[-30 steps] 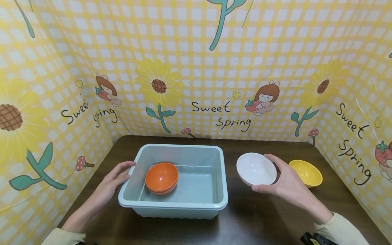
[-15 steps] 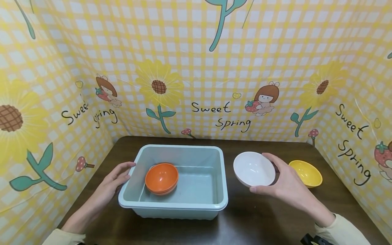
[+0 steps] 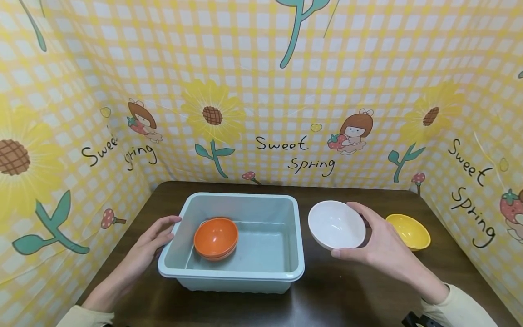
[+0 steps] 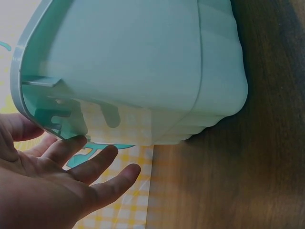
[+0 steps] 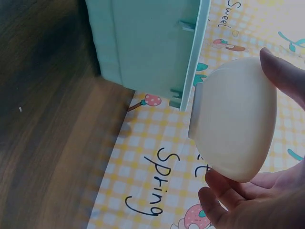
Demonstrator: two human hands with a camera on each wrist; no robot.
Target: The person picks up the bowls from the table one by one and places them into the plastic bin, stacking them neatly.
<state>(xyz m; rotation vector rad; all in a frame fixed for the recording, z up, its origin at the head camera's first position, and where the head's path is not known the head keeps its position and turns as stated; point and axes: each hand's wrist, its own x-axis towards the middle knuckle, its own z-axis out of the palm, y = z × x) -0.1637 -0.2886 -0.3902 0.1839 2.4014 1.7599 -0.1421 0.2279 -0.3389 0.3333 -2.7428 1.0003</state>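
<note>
While the right hand (image 3: 377,240) grips the white bowl (image 3: 337,225) by its side, several bits are hard to read. Head view: thumb on the near edge, fingers at the far right; most of the finger contact is behind the bowl. Right wrist view shows only the bowl's outside and foot, not the inside, but does confirm it's off the table (image 3: 347,290). Bowl hangs just right of the basin (image 3: 230,274), apart from it.

Left hand (image 3: 149,243) has fingers spread and fairly straight, tips at the basin's left rim; exact contact is hard to tell. Both wrist views crop the basin at the top.

Orange bowl (image 3: 215,236) sits left of centre inside the basin, on a stack. It covers nearly everything under it; only lower edges show, can't count them. Yellow bowl (image 3: 410,230) is on the table at right, lower left edge partly behind the right hand. Black device (image 3: 421,320) by the right sleeve (image 3: 457,304) is cut off at the bottom.

Vs half a second ago: white bowl and right hand are slightly further left, nearer the basin. Left hand, basin, orange and yellow bowls unchanged.
</note>
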